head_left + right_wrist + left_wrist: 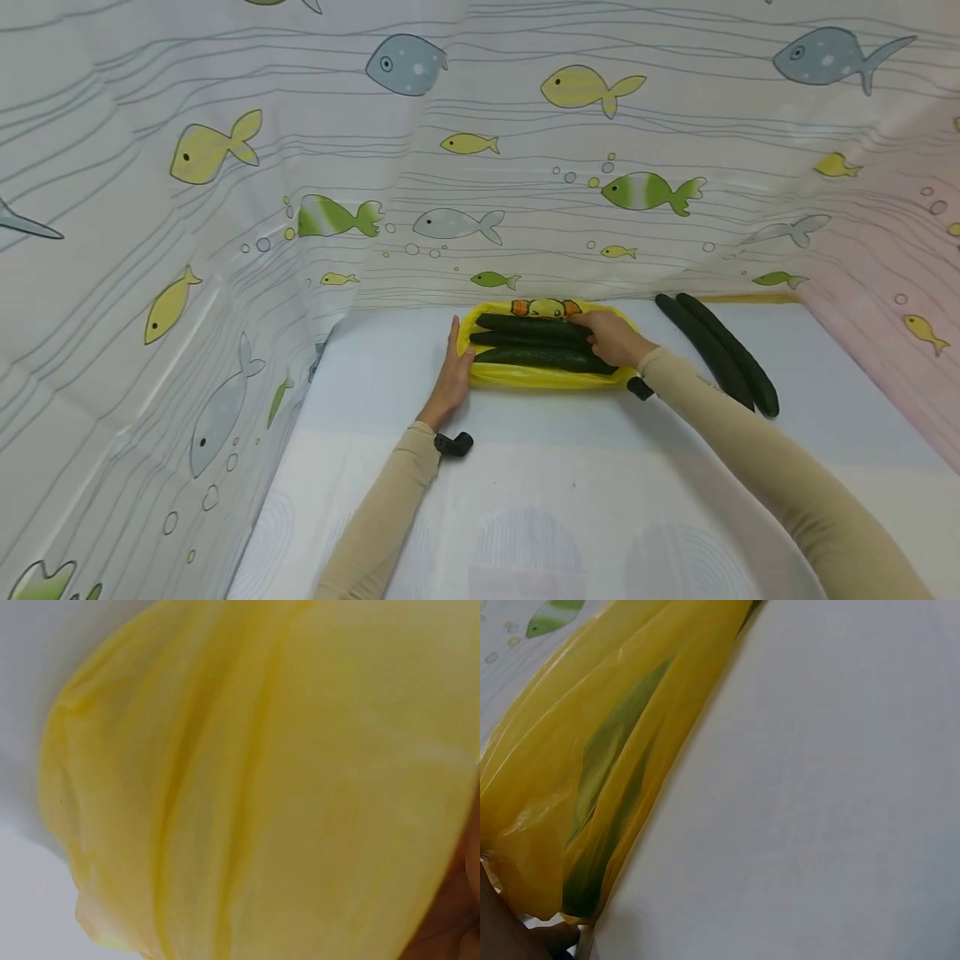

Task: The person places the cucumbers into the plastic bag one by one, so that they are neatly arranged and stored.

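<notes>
A yellow plastic bag lies on the table with its open side up and several dark green cucumbers side by side in it. My left hand holds the bag's left end, thumb at the rim and fingers along the outside. In the left wrist view, cucumbers show faintly through the yellow film. My right hand reaches into the bag's opening from the right and grips the right end of a cucumber; the bag's film hides most of that hand in the right wrist view.
Two more cucumbers lie together on the table, right of the bag, partly behind my right sleeve. A fish-patterned curtain closes off the back and sides. Both wrists wear small black cameras.
</notes>
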`<act>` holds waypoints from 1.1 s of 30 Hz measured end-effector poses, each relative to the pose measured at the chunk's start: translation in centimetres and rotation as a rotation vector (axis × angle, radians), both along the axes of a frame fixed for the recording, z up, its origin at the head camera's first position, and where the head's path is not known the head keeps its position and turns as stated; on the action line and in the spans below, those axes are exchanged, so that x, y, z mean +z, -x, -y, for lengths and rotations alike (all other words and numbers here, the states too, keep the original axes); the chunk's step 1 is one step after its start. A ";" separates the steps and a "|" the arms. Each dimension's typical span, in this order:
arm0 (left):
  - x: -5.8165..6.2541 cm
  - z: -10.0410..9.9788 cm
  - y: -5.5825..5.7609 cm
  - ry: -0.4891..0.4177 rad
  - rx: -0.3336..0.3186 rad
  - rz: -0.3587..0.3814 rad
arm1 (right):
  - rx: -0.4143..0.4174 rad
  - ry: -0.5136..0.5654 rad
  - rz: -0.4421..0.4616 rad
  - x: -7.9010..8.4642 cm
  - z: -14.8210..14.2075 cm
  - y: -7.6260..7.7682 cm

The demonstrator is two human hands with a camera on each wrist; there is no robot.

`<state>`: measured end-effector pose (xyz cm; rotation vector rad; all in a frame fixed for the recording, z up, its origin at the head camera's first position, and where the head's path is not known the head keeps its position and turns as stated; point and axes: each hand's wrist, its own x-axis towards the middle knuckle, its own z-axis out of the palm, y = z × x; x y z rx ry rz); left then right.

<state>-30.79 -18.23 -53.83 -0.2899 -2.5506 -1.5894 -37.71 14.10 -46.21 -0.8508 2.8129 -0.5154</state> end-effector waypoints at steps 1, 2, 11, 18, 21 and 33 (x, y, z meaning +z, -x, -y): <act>0.0 0.0 0.0 -0.001 0.002 0.003 | 0.004 -0.002 -0.010 -0.2 0.0 0.0; -0.1 0.0 0.0 0.000 0.005 0.005 | 0.006 -0.007 -0.025 -0.3 0.0 0.0; 0.0 -0.1 -0.1 0.004 0.004 0.001 | -0.012 -0.130 -0.142 -1.0 0.2 -0.4; 0.1 -0.1 -0.1 0.015 -0.001 -0.012 | -0.034 -0.149 -0.140 -1.5 0.2 -0.7; -0.1 -0.1 0.0 0.024 -0.007 -0.010 | -0.048 -0.137 -0.116 -1.5 0.1 -0.8; 0.0 0.1 0.1 0.010 -0.011 0.011 | -0.034 -0.176 -0.168 -1.4 0.0 -1.1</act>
